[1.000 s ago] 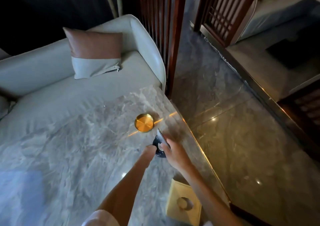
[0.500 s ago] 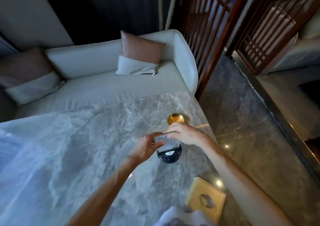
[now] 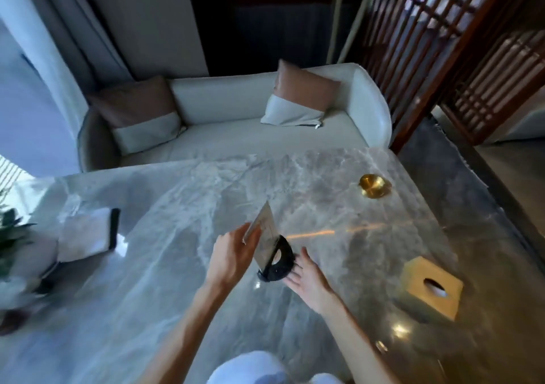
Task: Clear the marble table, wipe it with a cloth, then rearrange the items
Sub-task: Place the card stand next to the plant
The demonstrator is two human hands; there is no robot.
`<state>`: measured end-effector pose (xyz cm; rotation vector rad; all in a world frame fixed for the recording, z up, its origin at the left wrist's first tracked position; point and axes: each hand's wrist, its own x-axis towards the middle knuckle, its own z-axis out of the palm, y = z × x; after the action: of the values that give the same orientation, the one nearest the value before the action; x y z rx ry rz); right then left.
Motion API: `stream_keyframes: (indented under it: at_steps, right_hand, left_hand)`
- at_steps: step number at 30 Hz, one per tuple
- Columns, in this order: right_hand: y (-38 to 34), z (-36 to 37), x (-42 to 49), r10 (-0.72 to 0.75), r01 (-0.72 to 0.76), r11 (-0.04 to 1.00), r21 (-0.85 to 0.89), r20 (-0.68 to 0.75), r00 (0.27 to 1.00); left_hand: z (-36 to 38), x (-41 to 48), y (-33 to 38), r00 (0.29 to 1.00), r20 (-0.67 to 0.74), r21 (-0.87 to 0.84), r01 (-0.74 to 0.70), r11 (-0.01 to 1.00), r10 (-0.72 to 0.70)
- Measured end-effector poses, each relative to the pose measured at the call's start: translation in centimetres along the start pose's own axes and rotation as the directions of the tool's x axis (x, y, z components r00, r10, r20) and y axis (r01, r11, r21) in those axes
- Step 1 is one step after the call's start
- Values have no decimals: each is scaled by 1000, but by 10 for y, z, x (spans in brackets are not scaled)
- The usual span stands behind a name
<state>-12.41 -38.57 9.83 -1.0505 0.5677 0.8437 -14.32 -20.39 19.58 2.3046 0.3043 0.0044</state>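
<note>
A clear sign card [image 3: 265, 236] stands in a black round base [image 3: 278, 264] near the middle of the grey marble table [image 3: 165, 310]. My left hand [image 3: 233, 254] grips the card's left edge. Beside the base on its right, my right hand [image 3: 305, 274] lies with fingers spread, touching the base or nearly so. A small brass dish [image 3: 374, 186] sits at the far right of the table. A gold square tissue box [image 3: 432, 287] stands at the near right. A white cloth [image 3: 253, 369] shows at the bottom edge.
A menu stand with a dark edge [image 3: 88, 236] sits on the table's left, next to a blurred potted plant [image 3: 11, 242]. A white sofa [image 3: 236, 136] with two cushions runs behind the table. A dark wooden lattice screen [image 3: 427, 44] and polished floor lie on the right.
The view has swung left and up. The sign card and base have moved away from the brass dish toward the table's middle. My right hand has come off the card and dropped beside the base.
</note>
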Motion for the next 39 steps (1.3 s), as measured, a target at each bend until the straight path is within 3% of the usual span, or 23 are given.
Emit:
stream_keyframes:
  at_steps: [2, 10, 13, 17, 28, 39]
  right_hand:
    - [26, 26, 6, 28, -30, 999, 38, 33, 999]
    - [103, 142, 41, 187, -170, 979, -110, 170, 967]
    - [138, 195, 60, 265, -209, 928, -307, 154, 952]
    - [199, 271, 98, 286, -229, 879, -418, 80, 955]
    - [313, 457, 135, 311, -296, 936, -191, 53, 949]
    - [355, 512, 192, 268, -276, 950, -145, -76, 961]
  left_hand:
    - [-16, -26, -24, 998, -58, 30, 39, 999, -37]
    - [-91, -83, -123, 947, -196, 82, 275, 958, -255]
    - [-124, -91, -166, 927, -202, 101, 342, 934, -317]
    - [-174, -102, -244, 921, -169, 144, 374, 916, -350]
    - [-306, -123, -410, 948, -121, 54, 302, 952, -294]
    - [-332, -106, -478, 948, -104, -4, 301, 954, -300]
